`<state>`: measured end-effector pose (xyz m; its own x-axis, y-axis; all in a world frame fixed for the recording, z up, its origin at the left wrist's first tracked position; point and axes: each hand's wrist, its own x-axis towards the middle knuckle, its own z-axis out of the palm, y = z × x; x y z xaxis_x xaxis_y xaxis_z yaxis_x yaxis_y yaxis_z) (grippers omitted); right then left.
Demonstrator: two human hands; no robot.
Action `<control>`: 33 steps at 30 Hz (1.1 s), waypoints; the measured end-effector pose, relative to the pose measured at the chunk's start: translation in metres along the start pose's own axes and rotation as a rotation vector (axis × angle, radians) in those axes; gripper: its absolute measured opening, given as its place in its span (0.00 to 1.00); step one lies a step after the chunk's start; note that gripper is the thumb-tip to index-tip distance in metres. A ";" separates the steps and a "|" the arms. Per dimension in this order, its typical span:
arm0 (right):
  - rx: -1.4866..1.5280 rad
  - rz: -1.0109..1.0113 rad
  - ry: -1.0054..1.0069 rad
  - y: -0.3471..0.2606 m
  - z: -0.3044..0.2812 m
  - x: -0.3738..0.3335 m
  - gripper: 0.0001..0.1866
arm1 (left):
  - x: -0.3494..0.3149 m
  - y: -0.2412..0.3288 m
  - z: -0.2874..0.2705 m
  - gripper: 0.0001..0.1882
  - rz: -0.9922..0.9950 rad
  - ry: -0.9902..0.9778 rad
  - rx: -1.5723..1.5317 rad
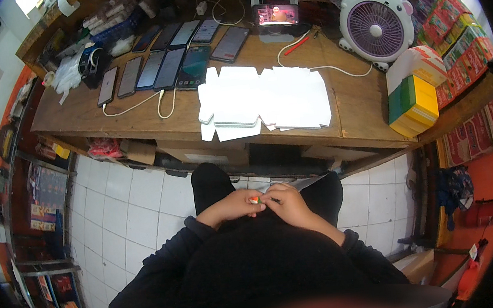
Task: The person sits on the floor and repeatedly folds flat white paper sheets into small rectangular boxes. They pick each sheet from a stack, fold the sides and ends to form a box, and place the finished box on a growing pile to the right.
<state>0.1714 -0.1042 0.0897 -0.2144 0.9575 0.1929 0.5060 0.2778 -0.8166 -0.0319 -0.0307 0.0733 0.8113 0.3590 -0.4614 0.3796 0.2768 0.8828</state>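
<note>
Together, both hands [263, 203] pinch a small red-green object [255, 200], mostly hidden by fingers.

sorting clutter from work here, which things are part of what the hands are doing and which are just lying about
In hand: left hand, right hand, small red and green item pinched between them.
Lying about: flat white cartons, phones, fan, yellow-green box stack.

Flat cartons [265, 99] mid-desk [361, 113], phones [161, 64] behind-left, fan [374, 23] behind-right (boxes [412, 99] beside).
</note>
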 end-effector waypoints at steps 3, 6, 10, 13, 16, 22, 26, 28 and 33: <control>0.010 0.004 0.097 0.002 0.006 0.002 0.10 | 0.000 0.001 0.000 0.18 -0.001 0.065 -0.112; 0.120 0.112 0.027 0.010 0.010 0.003 0.16 | -0.001 0.002 0.005 0.16 0.048 0.104 -0.156; 0.444 0.381 -0.104 0.031 0.002 0.014 0.18 | -0.003 -0.004 -0.001 0.16 0.108 0.254 0.084; 0.313 0.280 0.234 0.043 -0.004 0.028 0.14 | -0.003 -0.014 -0.019 0.17 0.121 0.252 0.408; -0.051 0.102 0.323 0.041 -0.003 0.024 0.25 | 0.004 -0.024 -0.019 0.17 0.115 0.272 -0.004; 0.000 0.029 0.155 0.025 0.023 0.003 0.28 | 0.020 -0.017 0.007 0.18 0.286 0.407 -0.559; 0.177 0.114 0.350 0.032 0.022 0.019 0.11 | 0.024 -0.006 0.015 0.14 0.360 0.650 -0.488; 0.267 0.104 0.376 0.034 0.019 0.027 0.07 | 0.024 -0.004 0.014 0.09 0.422 0.794 -0.398; 0.290 0.142 0.275 0.033 0.017 0.032 0.06 | 0.021 -0.011 0.005 0.09 0.415 1.009 0.088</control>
<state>0.1668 -0.0655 0.0598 0.0911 0.9807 0.1729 0.2505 0.1454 -0.9571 -0.0164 -0.0310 0.0538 0.1612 0.9857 0.0487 0.2238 -0.0846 0.9710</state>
